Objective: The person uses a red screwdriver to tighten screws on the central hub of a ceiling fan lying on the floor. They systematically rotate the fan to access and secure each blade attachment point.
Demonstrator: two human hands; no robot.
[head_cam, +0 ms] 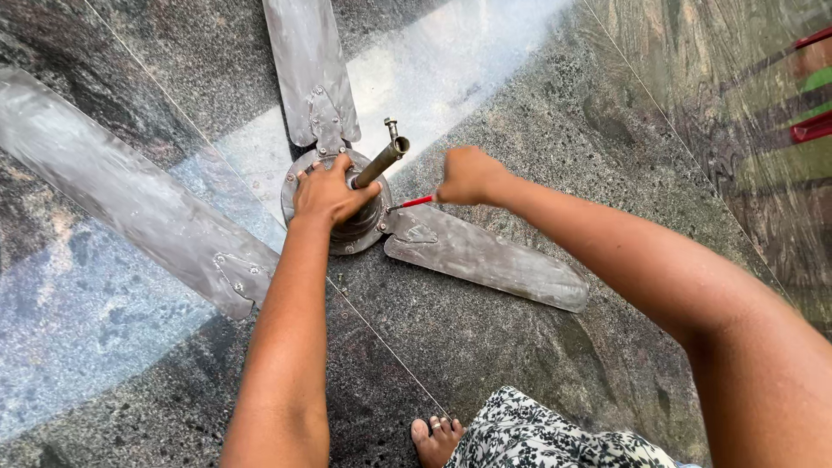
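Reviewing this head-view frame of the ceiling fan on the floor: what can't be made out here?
- Handle of the red tool: hidden inside the right hand.
- Tool tip: too small to tell what it touches on the motor housing.
- Top of the housing: covered by the left hand.
- Two fan blades: cut off by the top and left edges.
- Red and green things at the right edge: cut off, blurred.

Bare arms, bare foot [436, 436]; black-and-white patterned garment [555, 438], probably floral.
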